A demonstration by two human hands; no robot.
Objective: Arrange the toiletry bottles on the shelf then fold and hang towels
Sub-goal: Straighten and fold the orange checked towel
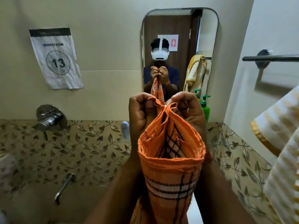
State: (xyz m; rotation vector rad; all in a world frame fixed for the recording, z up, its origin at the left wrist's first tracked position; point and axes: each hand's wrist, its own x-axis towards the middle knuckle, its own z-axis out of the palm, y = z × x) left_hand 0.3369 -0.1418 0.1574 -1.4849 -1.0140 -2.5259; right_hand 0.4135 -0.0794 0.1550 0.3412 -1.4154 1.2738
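A: Position of orange towel (171,159)?

B: Held up at chest height in front of mirror (179,46), upper edge gathered between both hands, remainder hanging down between the forearms. Not yet on towel bar (273,58), which sits high on the right wall, well apart.

A: State of each grip?

B: Left hand (140,117): grip pressed together, thumb and fingers pinching one top corner. Right hand (189,110): grip pressed together, pinching the adjacent corner. Hands nearly touching.

A: Reason for that hold?

B: Probably corner matching: bringing edges together lets the cloth drop in even layers for a lengthwise fold. Top opening forms a loose pouch, so layers likely not yet flat.

A: Material and shape?

B: Thin woven cotton, ribbed weave, slightly frayed hem. Orange ground with black check lines and white bands. Limp, draping freely; likely to slip out of alignment if one pinch loosens.

A: Other items?

B: Green pump bottle (205,109) standing beyond the right hand, glossy plastic. Yellow-and-white towel (281,143) draped at right edge, softer and thicker in look. Chrome tap (50,120) on the wall at left. Shelf itself hidden behind hands.
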